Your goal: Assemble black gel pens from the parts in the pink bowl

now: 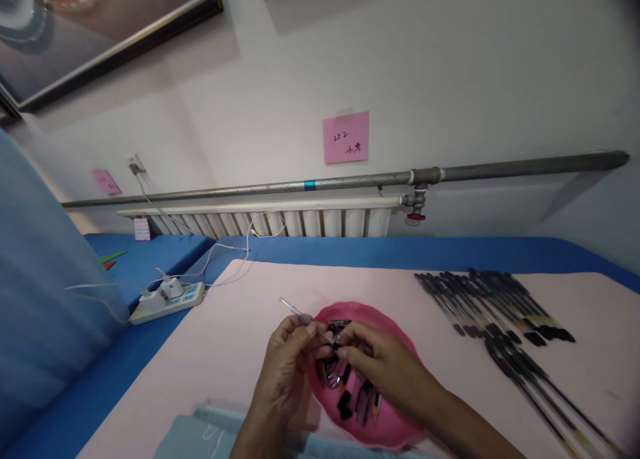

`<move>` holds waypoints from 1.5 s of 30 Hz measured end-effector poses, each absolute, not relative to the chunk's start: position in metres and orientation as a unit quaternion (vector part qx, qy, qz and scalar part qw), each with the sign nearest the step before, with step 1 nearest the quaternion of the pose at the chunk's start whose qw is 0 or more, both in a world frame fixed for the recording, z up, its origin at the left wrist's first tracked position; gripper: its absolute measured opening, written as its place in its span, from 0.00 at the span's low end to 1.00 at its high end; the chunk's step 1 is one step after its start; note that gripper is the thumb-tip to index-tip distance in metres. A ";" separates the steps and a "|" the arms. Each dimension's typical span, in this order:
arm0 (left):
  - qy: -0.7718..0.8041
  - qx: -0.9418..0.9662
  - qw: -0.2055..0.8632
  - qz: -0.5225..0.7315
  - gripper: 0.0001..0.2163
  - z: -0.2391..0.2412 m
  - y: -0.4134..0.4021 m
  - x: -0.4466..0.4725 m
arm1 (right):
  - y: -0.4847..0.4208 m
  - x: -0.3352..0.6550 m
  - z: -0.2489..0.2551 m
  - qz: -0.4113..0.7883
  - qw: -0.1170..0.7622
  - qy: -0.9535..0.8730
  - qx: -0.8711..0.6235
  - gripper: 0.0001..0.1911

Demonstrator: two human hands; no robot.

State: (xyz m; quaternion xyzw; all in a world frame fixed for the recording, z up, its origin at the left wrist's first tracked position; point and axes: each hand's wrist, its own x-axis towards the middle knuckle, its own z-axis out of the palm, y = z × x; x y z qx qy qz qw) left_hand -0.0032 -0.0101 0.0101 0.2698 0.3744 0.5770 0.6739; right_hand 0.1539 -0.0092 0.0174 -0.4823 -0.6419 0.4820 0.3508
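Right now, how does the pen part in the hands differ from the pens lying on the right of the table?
The clear tube is held above the table between the left hand and right hand; the black pens lie flat on the pink table cover, untouched. The tube is a single see-through piece; the pens are many, dark, in a rough row. The tube slants up to the left; the pens slant down to the right. Both are long and thin.

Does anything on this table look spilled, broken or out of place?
Nothing stands out. The left hand and right hand hold a thin clear tube over the pink bowl of small parts. The black pens lie in fairly neat rows, and the power strip sits on the blue cloth.
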 end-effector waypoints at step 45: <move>0.380 0.269 0.650 0.601 0.11 0.011 -0.012 0.007 | -0.014 0.150 0.004 0.183 0.290 -0.812 -0.472 0.09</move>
